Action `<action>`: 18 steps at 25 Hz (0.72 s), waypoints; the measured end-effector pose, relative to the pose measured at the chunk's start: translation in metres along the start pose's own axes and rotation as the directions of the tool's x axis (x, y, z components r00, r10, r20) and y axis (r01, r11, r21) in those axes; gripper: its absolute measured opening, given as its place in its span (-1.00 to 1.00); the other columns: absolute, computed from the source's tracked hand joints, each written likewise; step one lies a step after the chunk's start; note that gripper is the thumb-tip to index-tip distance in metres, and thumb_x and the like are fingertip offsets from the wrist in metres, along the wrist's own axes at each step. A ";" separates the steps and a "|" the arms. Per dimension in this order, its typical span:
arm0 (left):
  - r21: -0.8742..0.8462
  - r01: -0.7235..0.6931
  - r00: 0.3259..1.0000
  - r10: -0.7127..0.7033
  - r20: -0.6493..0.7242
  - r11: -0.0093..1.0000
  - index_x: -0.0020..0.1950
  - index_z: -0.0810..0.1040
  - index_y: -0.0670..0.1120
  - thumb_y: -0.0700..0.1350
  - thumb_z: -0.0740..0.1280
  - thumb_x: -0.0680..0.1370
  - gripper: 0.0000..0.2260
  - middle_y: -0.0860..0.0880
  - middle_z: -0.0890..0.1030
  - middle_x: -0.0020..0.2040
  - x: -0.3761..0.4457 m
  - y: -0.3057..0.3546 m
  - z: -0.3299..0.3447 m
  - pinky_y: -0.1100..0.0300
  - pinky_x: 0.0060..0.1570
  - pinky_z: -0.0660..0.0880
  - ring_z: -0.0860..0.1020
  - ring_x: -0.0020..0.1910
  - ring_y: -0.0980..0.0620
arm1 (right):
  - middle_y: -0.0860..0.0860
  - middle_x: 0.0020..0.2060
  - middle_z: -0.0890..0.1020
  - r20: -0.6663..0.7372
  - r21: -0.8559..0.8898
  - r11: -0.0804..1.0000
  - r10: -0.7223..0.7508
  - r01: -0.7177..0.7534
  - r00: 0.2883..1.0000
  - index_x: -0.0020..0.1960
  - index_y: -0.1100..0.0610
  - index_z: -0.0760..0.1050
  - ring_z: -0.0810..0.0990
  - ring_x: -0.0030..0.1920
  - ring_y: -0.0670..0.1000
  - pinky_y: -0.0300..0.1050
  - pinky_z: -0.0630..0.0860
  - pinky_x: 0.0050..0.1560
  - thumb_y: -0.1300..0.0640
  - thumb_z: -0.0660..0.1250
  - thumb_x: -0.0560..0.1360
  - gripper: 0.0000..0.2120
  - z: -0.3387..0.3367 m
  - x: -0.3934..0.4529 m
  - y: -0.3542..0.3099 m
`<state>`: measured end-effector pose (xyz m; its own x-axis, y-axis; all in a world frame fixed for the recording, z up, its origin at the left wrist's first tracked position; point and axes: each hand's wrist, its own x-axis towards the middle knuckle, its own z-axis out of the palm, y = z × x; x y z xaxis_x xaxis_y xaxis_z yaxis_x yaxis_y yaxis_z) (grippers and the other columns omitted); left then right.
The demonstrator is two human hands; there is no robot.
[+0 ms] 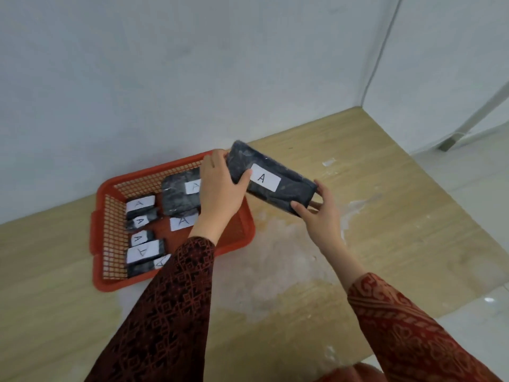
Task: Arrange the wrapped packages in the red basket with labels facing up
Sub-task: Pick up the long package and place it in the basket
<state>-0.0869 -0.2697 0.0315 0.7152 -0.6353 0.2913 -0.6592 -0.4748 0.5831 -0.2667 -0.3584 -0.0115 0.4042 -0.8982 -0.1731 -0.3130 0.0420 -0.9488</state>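
The left hand [220, 186] and right hand [319, 213] each grasp one end of a long dark package [286, 188], held label [265, 177] up above the right rim of the red basket [96, 238], which sits near the table's [385, 188] far-left edge. The remaining free floor in the basket looks short for this package, so it may ride up on the rim or land on the smaller packages [143, 244], covering their labels. The slick wrap may slip and the package may roll label-down.

We are seeing the left sleeve [165, 312] covering the red basket [176, 166]'s lower right; its labels [140, 205] are blurring.
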 end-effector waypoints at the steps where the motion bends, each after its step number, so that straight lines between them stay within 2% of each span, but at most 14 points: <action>1: -0.015 0.039 0.997 -0.040 -0.059 0.999 0.17 0.37 -0.16 0.07 0.40 0.46 -0.56 -0.12 0.48 0.10 -0.006 -0.014 -0.017 0.13 -0.05 0.41 0.44 0.09 -0.07 | 0.00 0.24 0.42 0.057 -0.030 0.998 -0.045 0.047 0.997 0.49 0.09 0.17 0.53 0.07 -0.06 -0.39 0.52 -0.16 0.20 0.44 0.45 -0.29 0.014 0.002 -0.012; 4: -0.063 0.239 0.967 -0.244 -0.074 0.969 0.17 0.39 -0.15 0.07 0.41 0.46 -0.58 -0.10 0.53 0.08 -0.033 -0.064 -0.056 0.05 -0.03 0.52 0.51 0.05 -0.06 | 0.12 0.29 0.39 0.225 -0.202 0.953 -0.178 0.224 0.958 0.52 0.11 0.11 0.45 0.16 -0.02 -0.21 0.45 0.06 0.20 0.41 0.47 -0.28 0.059 -0.002 -0.039; 6: -0.079 0.397 0.916 -0.400 -0.034 0.915 0.21 0.42 -0.16 0.08 0.39 0.48 -0.56 -0.12 0.55 0.13 -0.058 -0.097 -0.071 -0.01 0.05 0.54 0.52 0.10 -0.07 | 0.14 0.34 0.35 0.367 -0.290 0.894 -0.227 0.342 0.902 0.50 0.11 0.19 0.41 0.26 0.05 -0.17 0.41 0.19 0.16 0.41 0.46 -0.32 0.090 -0.013 -0.045; 9: -0.001 0.527 0.850 -0.527 0.004 0.850 0.23 0.46 -0.19 0.10 0.39 0.47 -0.53 -0.14 0.56 0.14 -0.086 -0.133 -0.079 0.03 0.06 0.50 0.52 0.12 -0.10 | 0.18 0.46 0.19 0.559 -0.424 0.755 -0.215 0.500 0.800 0.38 0.12 0.36 0.25 0.43 0.20 0.09 0.31 0.42 0.08 0.42 0.46 -0.47 0.120 -0.025 -0.039; 12: 0.007 0.568 0.818 -0.565 0.109 0.823 0.20 0.50 -0.21 0.06 0.41 0.47 -0.57 -0.14 0.61 0.10 -0.094 -0.149 -0.074 0.13 -0.05 0.46 0.55 0.03 -0.06 | 0.20 0.49 0.14 0.652 -0.561 0.589 -0.119 0.582 0.749 0.35 0.12 0.35 0.23 0.42 0.25 0.14 0.28 0.40 0.03 0.40 0.47 -0.50 0.130 -0.028 -0.032; 14: 0.000 0.556 0.819 -0.548 0.167 0.831 0.15 0.54 -0.19 0.00 0.42 0.48 -0.65 -0.14 0.63 0.07 -0.093 -0.149 -0.065 0.16 -0.08 0.46 0.56 -0.01 -0.06 | 0.25 0.50 0.08 0.664 -0.634 0.462 -0.088 0.620 0.743 0.35 0.14 0.32 0.26 0.39 0.28 0.13 0.33 0.35 0.17 0.38 0.49 -0.52 0.132 -0.025 -0.031; 16: 0.008 0.551 0.814 -0.540 0.214 0.834 0.14 0.55 -0.20 -0.01 0.41 0.49 -0.66 -0.16 0.64 0.07 -0.090 -0.149 -0.056 0.11 0.00 0.51 0.57 0.04 -0.11 | 0.30 0.50 0.07 0.657 -0.686 0.360 -0.068 0.632 0.751 0.33 0.18 0.30 0.30 0.37 0.32 0.12 0.41 0.28 0.34 0.35 0.47 -0.53 0.134 -0.023 -0.032; 18: 0.055 0.543 0.806 -0.538 0.246 0.838 0.14 0.55 -0.21 0.02 0.40 0.49 -0.64 -0.18 0.64 0.05 -0.087 -0.149 -0.051 0.05 0.02 0.54 0.58 0.04 -0.14 | 0.32 0.48 0.11 0.652 -0.722 0.271 -0.040 0.637 0.757 0.34 0.21 0.27 0.33 0.36 0.34 0.12 0.46 0.23 0.40 0.33 0.45 -0.50 0.139 -0.024 -0.034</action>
<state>-0.0392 -0.1123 -0.0417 0.8743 -0.4063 -0.2653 -0.1769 -0.7760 0.6055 -0.1460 -0.2777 -0.0114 0.8792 -0.3960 -0.2650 -0.4480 -0.8764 -0.1768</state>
